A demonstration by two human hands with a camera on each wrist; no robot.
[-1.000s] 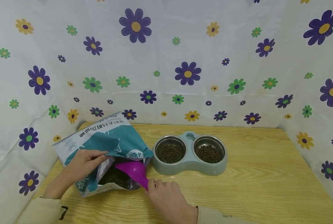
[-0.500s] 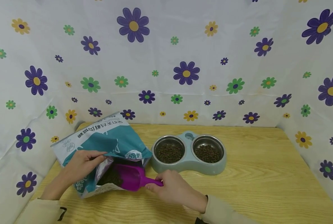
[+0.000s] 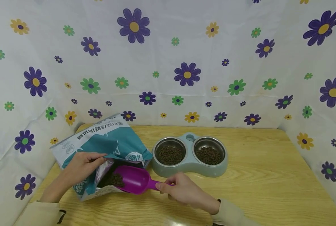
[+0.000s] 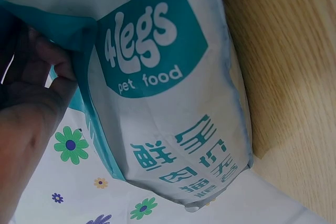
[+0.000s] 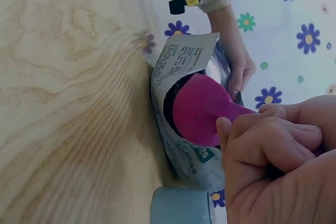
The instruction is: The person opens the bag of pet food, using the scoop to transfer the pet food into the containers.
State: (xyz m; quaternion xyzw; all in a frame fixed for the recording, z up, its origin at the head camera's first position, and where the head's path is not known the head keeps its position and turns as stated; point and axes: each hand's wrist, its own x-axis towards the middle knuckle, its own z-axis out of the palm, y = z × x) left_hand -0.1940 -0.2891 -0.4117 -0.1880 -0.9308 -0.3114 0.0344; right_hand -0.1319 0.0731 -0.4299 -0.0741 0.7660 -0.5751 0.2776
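Note:
A teal and white pet food bag (image 3: 114,138) lies on its side at the left, its mouth facing the person. My left hand (image 3: 81,166) pinches the upper edge of that mouth, as the left wrist view also shows, with the bag's printed side (image 4: 152,51) beside the fingers. My right hand (image 3: 184,190) grips the handle of a magenta scoop (image 3: 135,179). The scoop's hollow faces up and its front end reaches into the bag mouth, against brown kibble (image 3: 114,180). In the right wrist view the underside of the scoop (image 5: 199,111) fills the bag's opening.
Right of the bag stands a light blue double feeder (image 3: 189,163) with two steel bowls, each holding kibble (image 3: 170,155). Everything rests on a wood-grain table (image 3: 264,175). A flower-printed white cloth (image 3: 162,56) hangs behind and at both sides.
The scoop, back side up in the bag a second ago, has turned hollow side up and come rightward, partly out. My right hand moved right with it. My left hand holds the bag edge as before.

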